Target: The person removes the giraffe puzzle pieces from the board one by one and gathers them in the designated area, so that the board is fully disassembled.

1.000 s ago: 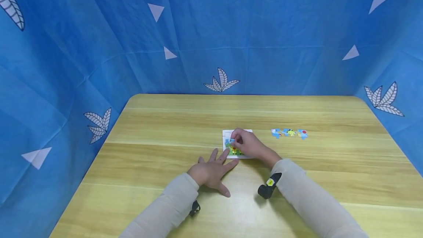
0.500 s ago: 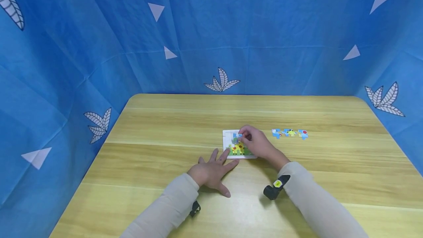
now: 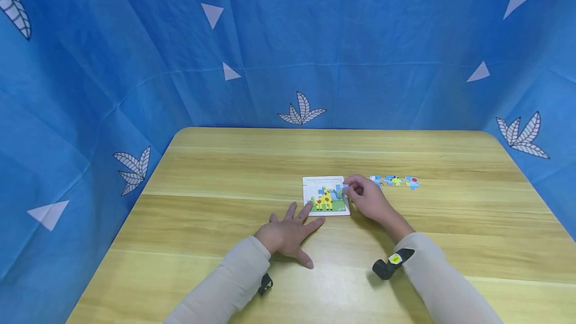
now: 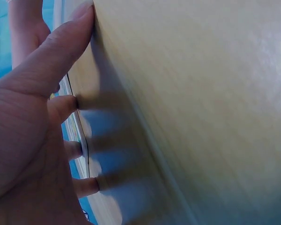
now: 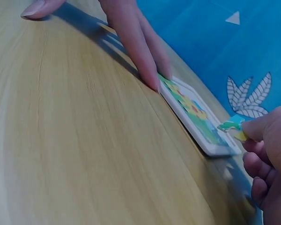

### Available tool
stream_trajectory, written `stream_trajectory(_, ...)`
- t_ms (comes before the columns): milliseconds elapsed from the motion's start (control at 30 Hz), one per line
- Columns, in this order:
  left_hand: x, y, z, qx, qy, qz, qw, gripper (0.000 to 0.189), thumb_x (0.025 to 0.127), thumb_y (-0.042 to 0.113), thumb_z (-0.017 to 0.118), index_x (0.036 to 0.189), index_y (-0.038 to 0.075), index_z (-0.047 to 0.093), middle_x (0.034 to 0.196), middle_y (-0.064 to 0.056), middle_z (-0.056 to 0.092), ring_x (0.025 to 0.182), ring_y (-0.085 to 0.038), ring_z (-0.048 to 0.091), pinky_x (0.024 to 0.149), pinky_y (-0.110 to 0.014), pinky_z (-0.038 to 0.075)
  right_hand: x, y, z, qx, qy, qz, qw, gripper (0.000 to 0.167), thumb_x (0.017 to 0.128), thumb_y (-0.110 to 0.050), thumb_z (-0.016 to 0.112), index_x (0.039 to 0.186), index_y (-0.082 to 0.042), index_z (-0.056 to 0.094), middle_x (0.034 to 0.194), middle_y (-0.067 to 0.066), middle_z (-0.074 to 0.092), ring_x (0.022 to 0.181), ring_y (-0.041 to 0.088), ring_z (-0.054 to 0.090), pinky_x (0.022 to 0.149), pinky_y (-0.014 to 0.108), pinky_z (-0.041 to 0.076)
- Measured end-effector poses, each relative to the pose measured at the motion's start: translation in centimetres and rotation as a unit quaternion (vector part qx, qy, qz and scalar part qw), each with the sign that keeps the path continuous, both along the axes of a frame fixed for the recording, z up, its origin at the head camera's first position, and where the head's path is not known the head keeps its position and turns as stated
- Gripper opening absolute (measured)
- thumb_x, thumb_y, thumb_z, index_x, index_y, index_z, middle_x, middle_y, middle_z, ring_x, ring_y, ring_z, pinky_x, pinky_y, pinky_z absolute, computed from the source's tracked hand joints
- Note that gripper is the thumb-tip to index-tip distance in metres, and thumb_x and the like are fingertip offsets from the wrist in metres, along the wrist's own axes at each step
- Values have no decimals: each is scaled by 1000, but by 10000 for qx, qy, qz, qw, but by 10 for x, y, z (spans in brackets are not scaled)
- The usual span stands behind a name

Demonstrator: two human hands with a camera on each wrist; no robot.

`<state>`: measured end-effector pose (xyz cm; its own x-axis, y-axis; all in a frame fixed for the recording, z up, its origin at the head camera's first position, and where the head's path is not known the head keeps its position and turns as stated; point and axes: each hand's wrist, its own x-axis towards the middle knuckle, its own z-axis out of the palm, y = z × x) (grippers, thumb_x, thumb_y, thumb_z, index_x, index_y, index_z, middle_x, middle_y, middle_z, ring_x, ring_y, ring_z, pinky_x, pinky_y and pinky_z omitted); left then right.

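Note:
A white-framed jigsaw puzzle board (image 3: 312,184) lies on the table, its lower part filled with pieces that show a yellow giraffe (image 3: 325,202) on green. My left hand (image 3: 290,236) is spread flat, with fingertips touching the board's lower left edge. Over the board's right edge, my right hand (image 3: 369,199) pinches a puzzle piece (image 5: 232,124) between thumb and forefinger. That piece is blue and green with some yellow, and the fingers partly cover it. Bare white backing shows across the board's upper left.
Several loose puzzle pieces (image 3: 394,180) lie in a row just right of the board, one partly behind my right hand. A blue patterned cloth (image 3: 342,39) hangs along the table's far edge and both sides. The wooden tabletop (image 3: 216,164) stretches around the board.
My right hand has moved rightward across the board, from its upper left to its right edge, with the pinched puzzle piece. More of the giraffe picture shows. My left hand has stayed put.

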<state>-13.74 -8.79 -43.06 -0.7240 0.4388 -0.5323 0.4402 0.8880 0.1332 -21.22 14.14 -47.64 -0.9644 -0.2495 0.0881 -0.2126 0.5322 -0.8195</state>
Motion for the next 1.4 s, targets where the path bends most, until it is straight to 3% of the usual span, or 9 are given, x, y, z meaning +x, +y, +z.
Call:
stream_trajectory(500, 2, -1, 2, 115, 15, 2, 9999, 105, 68, 65, 70, 150, 42, 8, 159, 2, -10, 145, -35, 0, 101, -70, 21, 16, 35, -11, 639, 436, -727, 9943, 19, 92, -14, 58, 106, -2, 63, 82, 5, 59, 72, 16, 50, 65, 24, 42)
stream_trajectory(833, 2, 0, 1, 56, -6, 9, 10000, 104, 69, 65, 69, 150, 43, 7, 159, 3, -11, 145, -35, -1, 102, -69, 20, 20, 58, -20, 986, 1348, -1393, 9761, 22, 87, -8, 62, 106, 3, 68, 78, 9, 56, 70, 16, 47, 64, 30, 39)
stream_trajectory(1133, 1, -1, 2, 79, 18, 3, 10000, 104, 69, 65, 69, 150, 42, 8, 159, 2, -11, 145, -35, -1, 102, -70, 20, 15, 67, -22, 1198, 1165, -1530, 9740, 26, 89, -13, 60, 108, 2, 66, 85, 13, 58, 76, 24, 56, 70, 37, 42)
stream_trajectory(1400, 0, 0, 1, 98, -44, 37, 9999, 104, 69, 65, 69, 150, 43, 7, 159, 3, -13, 145, -34, -3, 102, -70, 18, 15, 65, -22, 1353, 1094, -1570, 9722, 25, 88, -16, 62, 107, 2, 65, 92, 17, 63, 86, 30, 58, 82, 53, 40)
